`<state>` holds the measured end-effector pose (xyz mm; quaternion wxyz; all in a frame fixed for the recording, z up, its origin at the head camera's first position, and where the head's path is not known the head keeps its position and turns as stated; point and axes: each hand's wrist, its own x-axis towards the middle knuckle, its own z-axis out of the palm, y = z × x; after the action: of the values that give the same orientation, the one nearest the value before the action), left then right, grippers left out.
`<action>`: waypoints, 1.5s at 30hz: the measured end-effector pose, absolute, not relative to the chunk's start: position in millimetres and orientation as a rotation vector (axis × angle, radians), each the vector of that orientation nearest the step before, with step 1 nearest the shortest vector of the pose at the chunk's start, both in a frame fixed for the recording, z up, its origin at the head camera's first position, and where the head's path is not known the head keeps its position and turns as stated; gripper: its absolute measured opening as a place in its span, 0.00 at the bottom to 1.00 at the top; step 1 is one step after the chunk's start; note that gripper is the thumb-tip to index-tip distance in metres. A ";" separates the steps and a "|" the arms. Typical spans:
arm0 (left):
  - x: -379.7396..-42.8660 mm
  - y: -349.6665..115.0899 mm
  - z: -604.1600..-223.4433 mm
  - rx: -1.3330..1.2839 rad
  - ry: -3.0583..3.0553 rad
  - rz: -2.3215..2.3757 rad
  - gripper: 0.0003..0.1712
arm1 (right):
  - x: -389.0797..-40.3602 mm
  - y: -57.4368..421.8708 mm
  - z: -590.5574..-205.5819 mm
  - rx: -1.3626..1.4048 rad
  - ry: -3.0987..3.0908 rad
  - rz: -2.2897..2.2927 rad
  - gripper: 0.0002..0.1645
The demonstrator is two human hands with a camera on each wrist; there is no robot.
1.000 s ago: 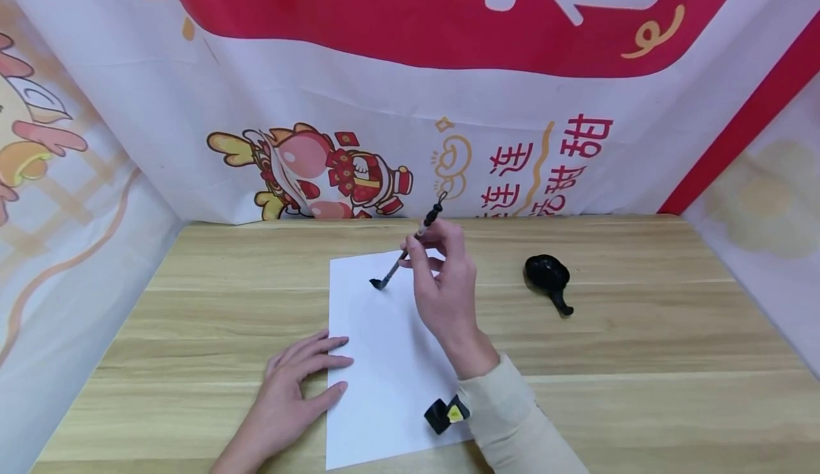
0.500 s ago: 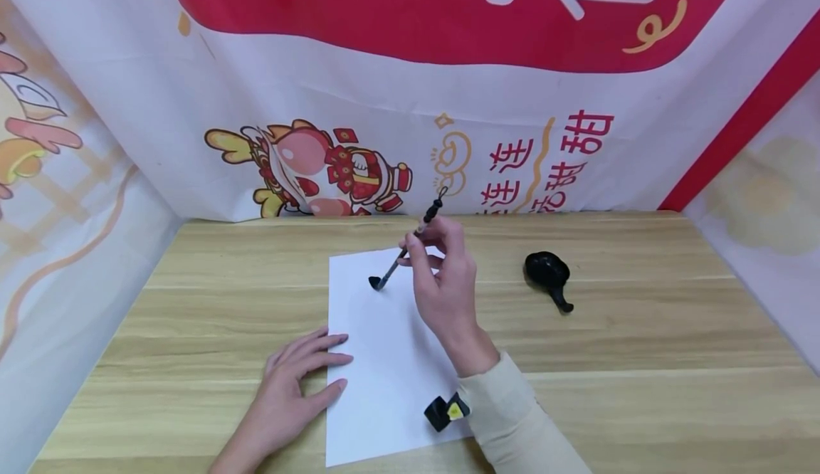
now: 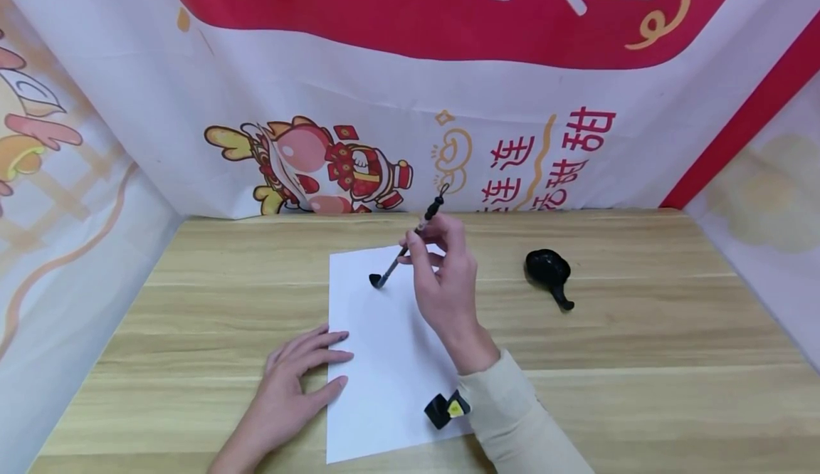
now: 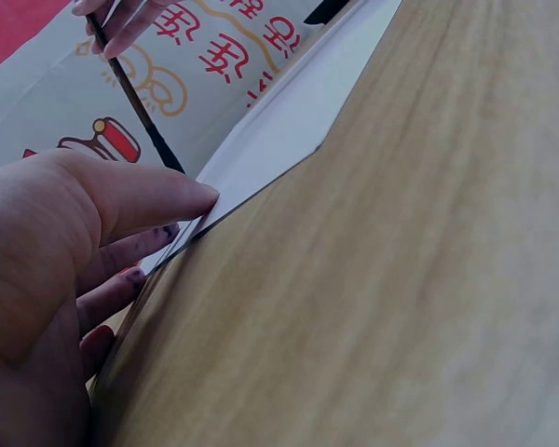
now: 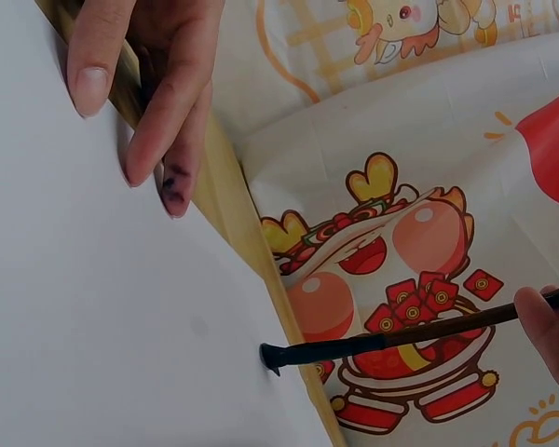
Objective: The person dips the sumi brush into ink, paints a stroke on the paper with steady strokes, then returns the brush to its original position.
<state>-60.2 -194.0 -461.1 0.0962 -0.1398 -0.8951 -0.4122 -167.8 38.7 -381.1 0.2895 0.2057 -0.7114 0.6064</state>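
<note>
Where its dark, bent bristles meet the upper part of a white sheet of paper (image 3: 371,367), an ink brush (image 3: 397,262) leans, pinched between the thumb and fingers of the right hand (image 3: 448,285). At the sheet's left edge rests the left hand (image 3: 291,388), fingers loosely spread, gripping nothing. The step in hand looks like laying an early stroke; the next move seems to call for light, even pressure with the sheet steady. Right of the sheet, a black dish (image 3: 547,270) with a handle sits on the wooden tabletop (image 3: 640,339); beyond the sheet hangs a printed cloth (image 3: 359,90).
</note>
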 end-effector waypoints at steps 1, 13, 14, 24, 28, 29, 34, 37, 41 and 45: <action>-60.3 -194.0 -461.0 -0.415 -2.652 -1.223 0.24 | -167.8 38.7 -381.1 0.547 -1.902 1.618 0.13; -61.0 -193.8 -460.1 -0.418 -2.662 -1.216 0.24 | -167.9 40.7 -379.6 0.544 -1.895 1.627 0.13; -61.1 -193.8 -460.2 -0.418 -2.664 -1.216 0.24 | -168.0 40.8 -379.6 0.543 -1.894 1.628 0.13; -60.8 -193.0 -459.0 -0.410 -2.674 -1.226 0.23 | -168.4 41.9 -379.9 0.582 -1.908 1.568 0.13; -60.5 -193.0 -458.3 -0.404 -2.679 -1.242 0.23 | -168.2 42.5 -379.9 0.589 -1.928 1.526 0.14; -60.5 -193.1 -458.2 -0.405 -2.679 -1.242 0.23 | -168.1 42.7 -379.9 0.590 -1.933 1.512 0.14; -60.2 -193.7 -458.5 -0.411 -2.670 -1.232 0.23 | -167.4 42.8 -379.7 0.607 -1.955 1.440 0.16; -60.0 -194.0 -458.5 -0.414 -2.667 -1.228 0.23 | -167.0 42.5 -380.0 0.619 -1.968 1.409 0.16; -60.3 -194.3 -458.1 -0.414 -2.666 -1.232 0.23 | -166.1 41.6 -380.0 0.650 -1.979 1.364 0.15; -60.5 -194.4 -458.7 -0.416 -2.660 -1.235 0.23 | -163.9 39.9 -378.4 0.694 -1.994 1.295 0.14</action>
<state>-60.5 -194.4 -458.7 0.0898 -0.1399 -0.8944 -0.4151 -163.9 39.9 -378.4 0.3264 0.2650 -0.7610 0.4941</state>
